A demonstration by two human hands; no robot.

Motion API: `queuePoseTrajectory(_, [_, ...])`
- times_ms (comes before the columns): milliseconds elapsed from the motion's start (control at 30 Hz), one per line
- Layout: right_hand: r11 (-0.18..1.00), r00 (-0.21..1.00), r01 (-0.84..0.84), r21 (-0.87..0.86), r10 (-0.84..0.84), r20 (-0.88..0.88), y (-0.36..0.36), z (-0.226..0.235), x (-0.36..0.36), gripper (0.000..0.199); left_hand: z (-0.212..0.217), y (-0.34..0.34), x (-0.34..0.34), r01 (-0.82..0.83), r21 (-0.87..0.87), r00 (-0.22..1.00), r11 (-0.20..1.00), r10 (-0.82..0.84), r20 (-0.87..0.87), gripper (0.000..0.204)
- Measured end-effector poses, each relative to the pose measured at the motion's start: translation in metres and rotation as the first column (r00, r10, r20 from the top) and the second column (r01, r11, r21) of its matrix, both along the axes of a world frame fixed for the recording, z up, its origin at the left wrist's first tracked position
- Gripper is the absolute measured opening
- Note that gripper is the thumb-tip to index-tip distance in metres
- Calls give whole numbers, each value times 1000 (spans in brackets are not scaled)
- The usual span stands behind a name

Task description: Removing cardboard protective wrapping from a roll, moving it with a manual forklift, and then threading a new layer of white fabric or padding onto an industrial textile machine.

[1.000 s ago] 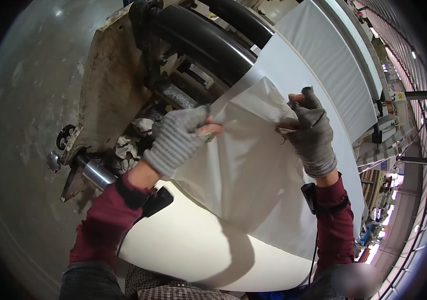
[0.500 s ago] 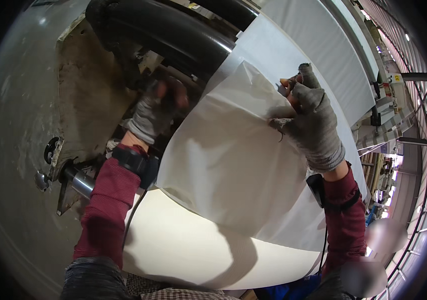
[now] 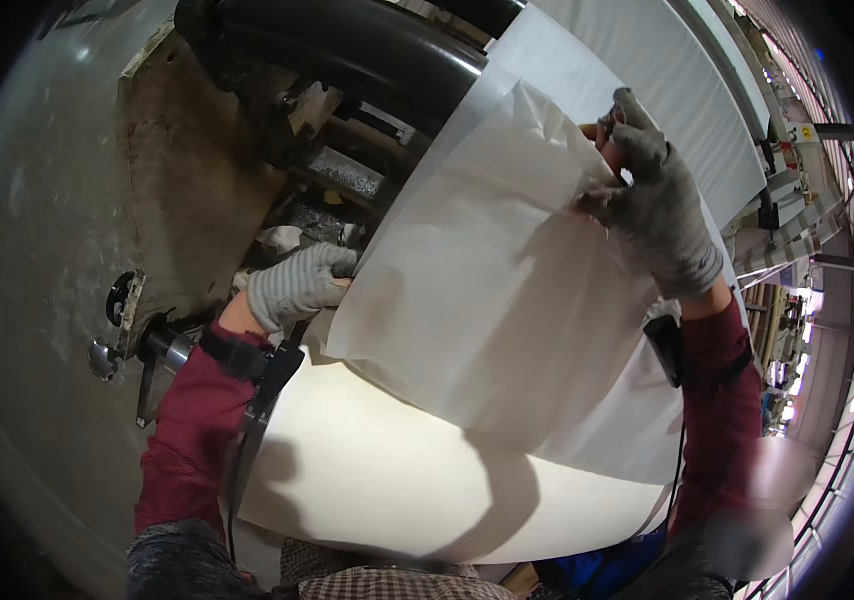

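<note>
A loose, thin white sheet (image 3: 447,270), slightly see-through, lies over a large cream-white roll (image 3: 377,450) in front of me. My right hand (image 3: 659,205), in a grey knit glove with some fingertips bare, pinches the sheet's far right edge and lifts it into creases. At the sheet's left edge, my left hand (image 3: 299,284) in a striped grey glove is closed, fingers curled against the margin. Its fingertips are partly hidden, but they appear to grip the edge.
A thick black roller (image 3: 347,50) spans the far side. Left of the roll stand a worn metal side plate (image 3: 187,150), a shiny shaft (image 3: 175,350) and a black handwheel (image 3: 121,297). More white web (image 3: 667,90) stretches away at the far right.
My left hand has come back from near the roller to the sheet's left edge, its fingers now curled there. My right hand has moved slightly farther away and right, still pinching the sheet.
</note>
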State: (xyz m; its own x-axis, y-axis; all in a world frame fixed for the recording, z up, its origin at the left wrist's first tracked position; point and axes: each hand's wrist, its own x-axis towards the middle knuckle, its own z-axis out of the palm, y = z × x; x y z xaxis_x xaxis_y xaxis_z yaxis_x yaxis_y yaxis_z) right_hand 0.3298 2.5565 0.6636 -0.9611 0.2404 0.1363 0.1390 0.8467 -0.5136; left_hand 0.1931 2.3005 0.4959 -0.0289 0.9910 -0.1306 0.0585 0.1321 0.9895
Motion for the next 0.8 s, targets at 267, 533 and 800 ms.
queuePoseTrajectory(267, [1000,1000,-15,-14,15,10,-3,-1,-3,32,12,-55,36,-218,-29,774,976,191,604,33])
queuePoseTrajectory(533, [999,996,21,49,-25,84,-1,-3,-1,31,47,-40,67,-494,-316,802,810,565,196,25])
queuePoseTrajectory(800, [949,994,95,301,-106,20,-20,7,7,32,70,-58,62,-351,-208,876,913,399,272,44])
